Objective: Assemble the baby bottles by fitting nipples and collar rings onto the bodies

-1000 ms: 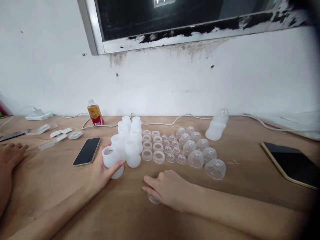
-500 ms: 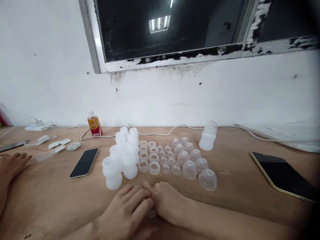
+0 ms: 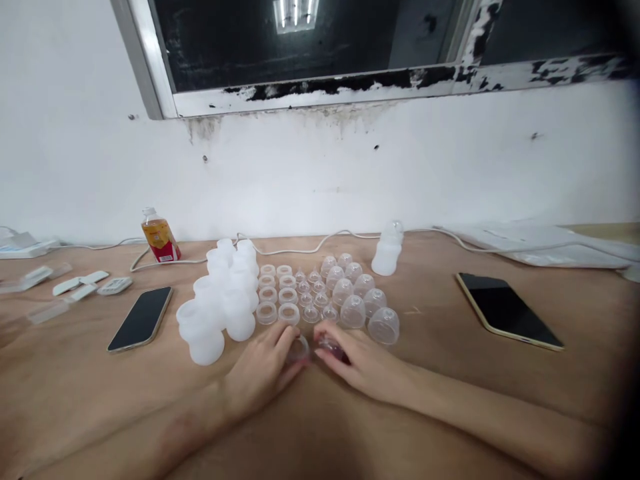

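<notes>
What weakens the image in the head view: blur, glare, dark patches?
Head view: the left hand and right hand look soft, their clear pieces indistinct; the white bottles look washed out, edges merging; a lit ceiling lamp's reflection glares in the dark window; a blurred dark band covers the right edge.

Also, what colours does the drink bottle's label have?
The label is orange-yellow above, red below, in the head view.

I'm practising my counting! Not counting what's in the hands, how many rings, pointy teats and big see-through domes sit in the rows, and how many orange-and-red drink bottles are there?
Clear, flat plastic rings: 8
Small, clear, pointed teats: 8
Large, clear plastic domes: 9
Clear drink bottle with orange-and-red label: 1
Total: 26
</notes>
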`<state>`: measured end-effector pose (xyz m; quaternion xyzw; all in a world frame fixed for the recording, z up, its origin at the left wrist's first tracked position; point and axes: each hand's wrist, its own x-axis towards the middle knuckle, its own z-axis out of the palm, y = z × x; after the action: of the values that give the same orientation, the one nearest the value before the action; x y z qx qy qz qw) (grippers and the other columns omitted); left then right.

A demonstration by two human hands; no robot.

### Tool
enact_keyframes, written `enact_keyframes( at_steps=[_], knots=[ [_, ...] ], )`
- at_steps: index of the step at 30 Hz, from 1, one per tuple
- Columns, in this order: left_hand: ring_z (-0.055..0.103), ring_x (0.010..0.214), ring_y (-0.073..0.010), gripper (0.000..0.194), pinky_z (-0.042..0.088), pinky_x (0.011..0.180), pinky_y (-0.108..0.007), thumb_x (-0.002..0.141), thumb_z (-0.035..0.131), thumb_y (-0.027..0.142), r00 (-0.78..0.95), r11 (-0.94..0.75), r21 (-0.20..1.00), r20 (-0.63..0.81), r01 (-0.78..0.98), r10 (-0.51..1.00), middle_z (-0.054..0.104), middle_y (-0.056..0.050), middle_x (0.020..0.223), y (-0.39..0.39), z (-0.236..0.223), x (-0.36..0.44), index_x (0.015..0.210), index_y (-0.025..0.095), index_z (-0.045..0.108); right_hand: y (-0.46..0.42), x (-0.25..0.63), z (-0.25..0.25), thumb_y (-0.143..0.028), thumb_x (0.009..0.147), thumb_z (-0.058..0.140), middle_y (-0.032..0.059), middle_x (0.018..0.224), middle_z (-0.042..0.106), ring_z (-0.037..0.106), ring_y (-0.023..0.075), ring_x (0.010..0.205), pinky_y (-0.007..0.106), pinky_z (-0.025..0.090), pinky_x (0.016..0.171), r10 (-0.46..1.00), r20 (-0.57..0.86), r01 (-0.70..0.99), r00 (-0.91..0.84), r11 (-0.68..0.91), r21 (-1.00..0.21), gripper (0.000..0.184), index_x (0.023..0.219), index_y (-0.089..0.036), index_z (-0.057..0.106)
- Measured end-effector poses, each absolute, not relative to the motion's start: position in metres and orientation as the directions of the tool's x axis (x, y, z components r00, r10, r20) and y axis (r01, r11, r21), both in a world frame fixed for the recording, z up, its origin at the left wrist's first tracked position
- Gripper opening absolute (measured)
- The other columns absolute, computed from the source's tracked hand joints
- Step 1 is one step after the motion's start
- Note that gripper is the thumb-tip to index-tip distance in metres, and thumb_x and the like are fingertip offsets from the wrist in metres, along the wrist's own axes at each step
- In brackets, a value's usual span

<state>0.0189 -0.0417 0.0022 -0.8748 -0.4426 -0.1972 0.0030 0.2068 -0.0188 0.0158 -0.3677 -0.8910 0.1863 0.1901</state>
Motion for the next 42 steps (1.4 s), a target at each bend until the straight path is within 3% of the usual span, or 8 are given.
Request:
enact_keyframes(
  at_steps=[4,7,14,24,32,36,39,42],
  knots=[
    [0.051,0.076,-0.0165,0.012,0.043,0.067,-0.031,0.083,0.039,0.025,0.563,-0.601,0.004,0.346,0.799,0.751,0.055,-0.002,0.079,-0.030,0.001,0.013,0.079,0.017,0.048,-0.009,0.210,0.013,-0.035,0.077,0.048,0.0043,0.088,0.056,0.053,0.0160,0.077,0.027,0.040,0.068,0.747,0.220,0.644,-0.627,0.656,-0.393,0.026,0.097,-0.020,0.049],
    [0.050,0.082,-0.0179,0.011,0.039,0.074,-0.035,0.082,0.040,0.023,0.568,-0.603,-0.040,0.392,0.796,0.724,0.056,-0.002,0.081,-0.029,0.000,0.013,0.080,0.017,0.049,-0.006,0.208,0.010,-0.034,0.076,0.050,0.0052,0.091,0.055,0.053,0.0168,0.079,0.028,0.040,0.070,0.761,0.226,0.676,-0.609,0.646,-0.354,0.030,0.102,-0.020,0.050],
    [0.044,0.091,-0.0220,0.012,0.035,0.077,-0.038,0.079,0.042,0.018,0.529,-0.573,-0.039,0.441,0.818,0.725,0.055,-0.005,0.088,-0.031,0.002,0.016,0.086,0.016,0.050,-0.005,0.200,0.005,-0.034,0.078,0.047,0.0046,0.073,0.056,0.055,0.0174,0.064,0.026,0.039,0.056,0.841,0.226,0.766,-0.491,0.540,-0.348,0.042,0.115,-0.016,0.037],
    [0.045,0.088,-0.0211,0.014,0.036,0.075,-0.038,0.079,0.041,0.019,0.499,-0.517,-0.066,0.389,0.853,0.774,0.053,-0.005,0.092,-0.032,0.002,0.018,0.091,0.016,0.049,0.001,0.192,0.002,-0.028,0.080,0.043,0.0071,0.079,0.057,0.057,0.0177,0.068,0.027,0.041,0.059,0.843,0.263,0.777,-0.468,0.535,-0.331,0.033,0.109,-0.015,0.038],
    [0.048,0.087,-0.0223,0.012,0.038,0.074,-0.039,0.078,0.040,0.015,0.498,-0.497,-0.128,0.442,0.858,0.746,0.053,-0.007,0.093,-0.032,0.003,0.021,0.086,0.016,0.050,-0.005,0.189,0.003,-0.028,0.081,0.040,0.0105,0.083,0.058,0.058,0.0211,0.071,0.030,0.042,0.059,0.856,0.234,0.822,-0.460,0.511,-0.252,0.033,0.110,-0.012,0.039],
    [0.048,0.090,-0.0223,0.016,0.038,0.077,-0.040,0.077,0.044,0.016,0.560,-0.572,-0.156,0.520,0.805,0.645,0.053,-0.008,0.097,-0.034,-0.001,0.021,0.092,0.016,0.048,-0.006,0.200,0.033,-0.040,0.081,0.038,0.0154,0.104,0.051,0.057,0.0221,0.072,0.031,0.042,0.056,0.802,0.379,0.850,-0.462,0.522,-0.068,0.044,0.117,-0.015,0.036],
    [0.048,0.089,-0.0204,0.012,0.038,0.078,-0.038,0.077,0.045,0.017,0.640,-0.671,-0.158,0.514,0.725,0.571,0.053,-0.006,0.096,-0.035,-0.002,0.022,0.089,0.016,0.048,0.022,0.227,0.074,-0.047,0.081,0.031,0.0194,0.109,0.045,0.053,0.0283,0.081,0.033,0.040,0.053,0.742,0.594,0.946,-0.311,0.301,0.119,0.049,0.115,-0.013,0.040],
    [0.048,0.088,-0.0194,0.011,0.037,0.080,-0.039,0.078,0.042,0.014,0.678,-0.708,-0.172,0.509,0.684,0.531,0.053,-0.006,0.097,-0.035,-0.002,0.022,0.086,0.015,0.049,0.076,0.263,0.100,-0.047,0.079,0.038,0.0211,0.116,0.038,0.044,0.0362,0.096,0.035,0.040,0.056,0.713,0.677,0.980,-0.183,0.076,0.185,0.050,0.117,-0.014,0.039]
  ],
)
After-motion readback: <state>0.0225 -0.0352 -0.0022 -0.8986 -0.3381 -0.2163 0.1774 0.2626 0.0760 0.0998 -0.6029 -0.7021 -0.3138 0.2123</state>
